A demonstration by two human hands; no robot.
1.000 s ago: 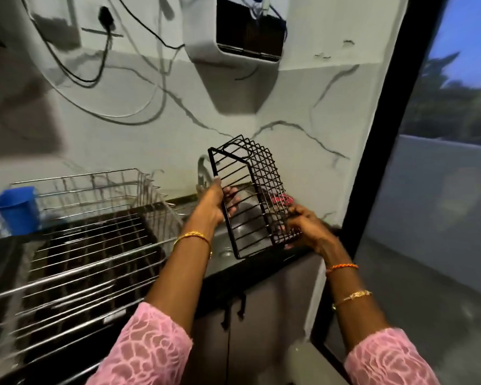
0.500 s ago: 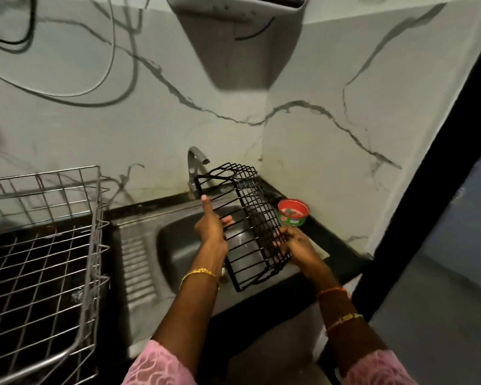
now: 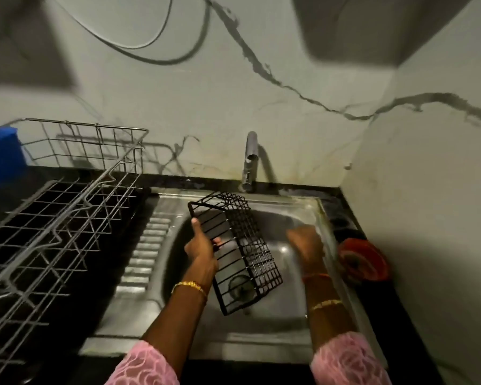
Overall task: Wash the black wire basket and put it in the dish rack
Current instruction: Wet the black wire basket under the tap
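1. The dish rack (image 3: 56, 232) stands on the counter, left of the sink (image 3: 303, 323).
2. The tap (image 3: 250, 159) rises behind the sink.
3. The wire basket (image 3: 233, 245) hangs over the basin.
4. A small tub (image 3: 364, 259) sits right of the sink.

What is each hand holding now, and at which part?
The left hand grips the black wire basket at its long left side edge, over the sink. The right hand is blurred and apart from it.
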